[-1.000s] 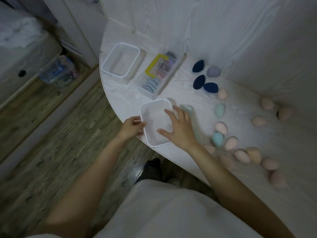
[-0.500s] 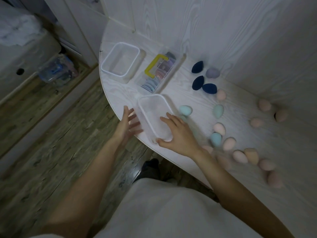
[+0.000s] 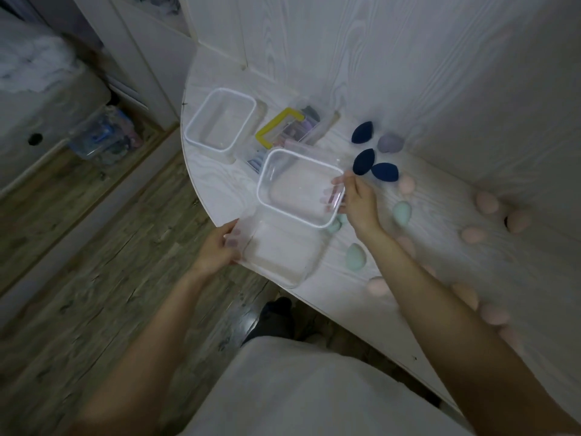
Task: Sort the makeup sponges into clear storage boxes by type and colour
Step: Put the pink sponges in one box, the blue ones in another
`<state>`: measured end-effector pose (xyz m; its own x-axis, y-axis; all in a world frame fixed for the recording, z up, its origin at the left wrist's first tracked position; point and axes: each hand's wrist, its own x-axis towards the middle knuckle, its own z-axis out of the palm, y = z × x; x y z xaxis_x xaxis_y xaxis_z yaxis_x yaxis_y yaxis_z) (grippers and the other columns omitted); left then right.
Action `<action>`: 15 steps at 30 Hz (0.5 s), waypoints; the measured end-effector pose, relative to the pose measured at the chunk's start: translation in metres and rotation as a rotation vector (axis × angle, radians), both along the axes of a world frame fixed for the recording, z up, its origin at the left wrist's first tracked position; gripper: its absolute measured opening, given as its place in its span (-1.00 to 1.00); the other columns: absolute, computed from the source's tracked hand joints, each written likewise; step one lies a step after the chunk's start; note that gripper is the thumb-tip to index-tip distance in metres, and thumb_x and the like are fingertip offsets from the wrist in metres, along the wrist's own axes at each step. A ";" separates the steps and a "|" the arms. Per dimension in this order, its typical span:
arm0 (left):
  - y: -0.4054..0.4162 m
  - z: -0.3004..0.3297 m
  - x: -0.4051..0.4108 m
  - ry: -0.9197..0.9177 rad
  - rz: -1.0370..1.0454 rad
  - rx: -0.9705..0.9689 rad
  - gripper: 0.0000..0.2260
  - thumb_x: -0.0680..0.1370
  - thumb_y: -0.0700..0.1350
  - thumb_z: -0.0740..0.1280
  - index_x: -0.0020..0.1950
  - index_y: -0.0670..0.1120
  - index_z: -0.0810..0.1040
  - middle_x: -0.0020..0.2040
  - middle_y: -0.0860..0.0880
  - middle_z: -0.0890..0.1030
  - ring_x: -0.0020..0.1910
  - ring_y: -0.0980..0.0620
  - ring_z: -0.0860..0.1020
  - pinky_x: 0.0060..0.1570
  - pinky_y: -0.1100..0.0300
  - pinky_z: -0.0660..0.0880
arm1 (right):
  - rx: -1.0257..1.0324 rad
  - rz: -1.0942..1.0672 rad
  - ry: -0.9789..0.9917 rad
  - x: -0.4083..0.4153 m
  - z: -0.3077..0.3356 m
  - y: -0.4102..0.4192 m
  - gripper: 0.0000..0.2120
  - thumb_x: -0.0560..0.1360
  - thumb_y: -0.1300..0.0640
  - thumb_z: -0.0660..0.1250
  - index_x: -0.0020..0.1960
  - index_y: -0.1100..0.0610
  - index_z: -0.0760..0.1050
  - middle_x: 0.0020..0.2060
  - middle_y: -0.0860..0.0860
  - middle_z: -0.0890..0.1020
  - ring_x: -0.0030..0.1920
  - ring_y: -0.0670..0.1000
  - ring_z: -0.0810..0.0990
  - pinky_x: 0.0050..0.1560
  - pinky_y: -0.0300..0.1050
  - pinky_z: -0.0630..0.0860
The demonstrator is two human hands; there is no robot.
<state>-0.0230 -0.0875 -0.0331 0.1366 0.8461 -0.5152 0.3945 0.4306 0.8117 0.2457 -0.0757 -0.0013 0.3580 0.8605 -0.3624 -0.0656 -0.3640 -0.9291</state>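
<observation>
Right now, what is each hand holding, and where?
Right hand grips the white-rimmed lid at its right edge; left hand holds the clear box by its left wall.

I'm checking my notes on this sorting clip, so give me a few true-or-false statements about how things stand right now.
1. The right hand holds a white-rimmed clear box above the table. True.
2. The left hand grips a sponge. False: it holds the lower clear box.
3. Three dark blue sponges lie near the wall. True.
4. The far clear box is full of sponges. False: no sponges in it.
</observation>
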 end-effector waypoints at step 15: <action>0.007 -0.020 0.026 -0.171 0.159 -0.004 -0.43 0.51 -0.26 0.36 0.43 -0.01 0.19 0.28 -0.11 0.37 0.21 -0.11 0.45 -0.12 0.11 0.59 | 0.019 0.138 -0.295 -0.004 -0.011 0.091 -0.82 0.59 0.22 0.16 0.13 0.21 0.48 0.05 0.07 0.56 0.03 0.07 0.58 -0.11 -0.27 0.57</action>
<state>0.0033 -0.0801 -0.0534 0.0874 0.8622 -0.4989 0.1778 0.4793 0.8594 0.2421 0.0156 -0.0128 0.3248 0.9139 -0.2436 0.2563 -0.3329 -0.9075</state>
